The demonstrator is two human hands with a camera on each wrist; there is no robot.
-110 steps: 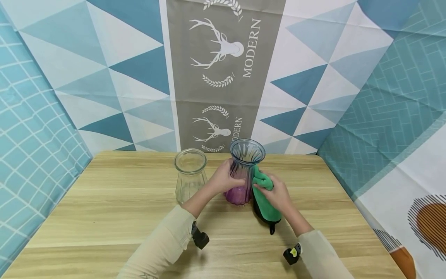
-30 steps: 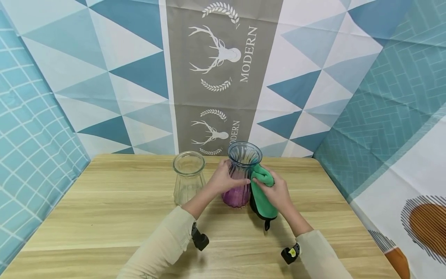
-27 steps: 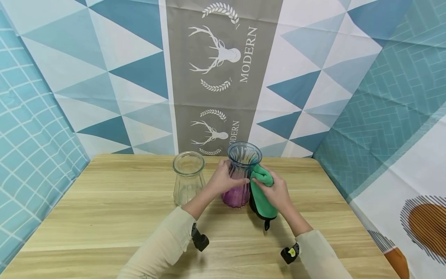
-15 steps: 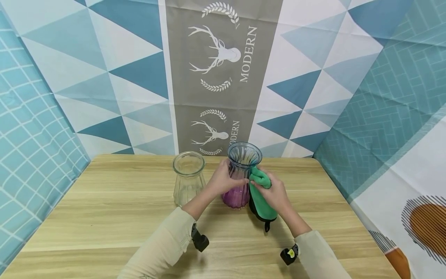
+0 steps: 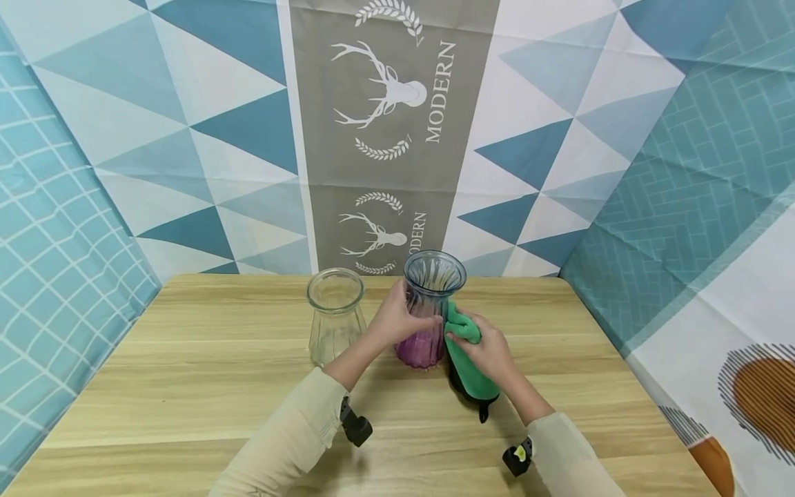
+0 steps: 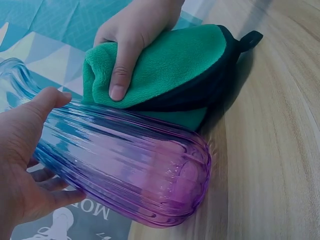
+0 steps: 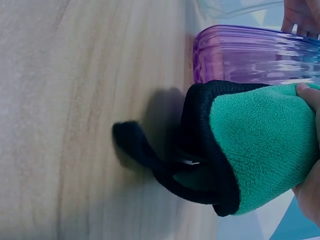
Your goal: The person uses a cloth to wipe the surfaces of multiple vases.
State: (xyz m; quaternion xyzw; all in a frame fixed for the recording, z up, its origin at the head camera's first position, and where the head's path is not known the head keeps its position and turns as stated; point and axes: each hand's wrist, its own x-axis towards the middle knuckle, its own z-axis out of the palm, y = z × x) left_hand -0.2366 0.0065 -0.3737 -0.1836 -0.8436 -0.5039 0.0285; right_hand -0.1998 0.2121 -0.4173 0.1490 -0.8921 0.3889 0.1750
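Note:
A ribbed glass vase (image 5: 424, 331), blue at its flared rim and purple at the base, stands upright on the table. My left hand (image 5: 397, 319) grips it around the upper body, thumb across the front, as the left wrist view also shows on the vase (image 6: 125, 160). On its right side, my right hand (image 5: 491, 348) pinches a folded green cloth (image 5: 468, 373) with black edging and a black hanging loop (image 7: 135, 145). In the left wrist view the cloth (image 6: 170, 65) lies right along the vase's side, the right thumb pressed on it.
A clear glass vase (image 5: 336, 324) stands just left of the left forearm, partly behind it. The wooden table (image 5: 186, 386) reaches back to a patterned fabric wall (image 5: 248, 138), with tile-print fabric (image 5: 56, 228) on the left side.
The right hand with the cloth has shifted slightly down and right along the vase's side. The left hand keeps its grip, and the vase has stayed in place.

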